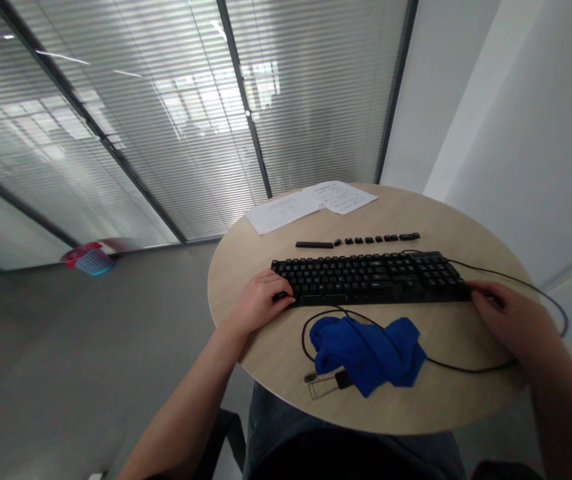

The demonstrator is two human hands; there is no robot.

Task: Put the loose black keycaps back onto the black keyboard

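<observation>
A black computer keyboard (pixel 366 279) lies across the round table, with bare gaps along its bottom row. My left hand (pixel 265 297) is closed round its left end, thumb along the front edge. At the lower right corner, my right hand (pixel 513 317) grips the keyboard with its fingertips; some of those fingers are hidden. Behind the keyboard is a row of loose black keycaps (pixel 369 240), with a long space bar key (pixel 314 245) at the left. A crumpled blue cloth (pixel 371 350) lies in front, with the black cable (pixel 466 369) looped around and over it.
Near the front edge of the wooden table (pixel 446 407), a wire keycap puller (pixel 323 385) with a dark handle sits partly under the cloth. Printed papers (pixel 311 203) lie at the back. A red and blue basket (pixel 91 259) stands on the floor by the glass partition.
</observation>
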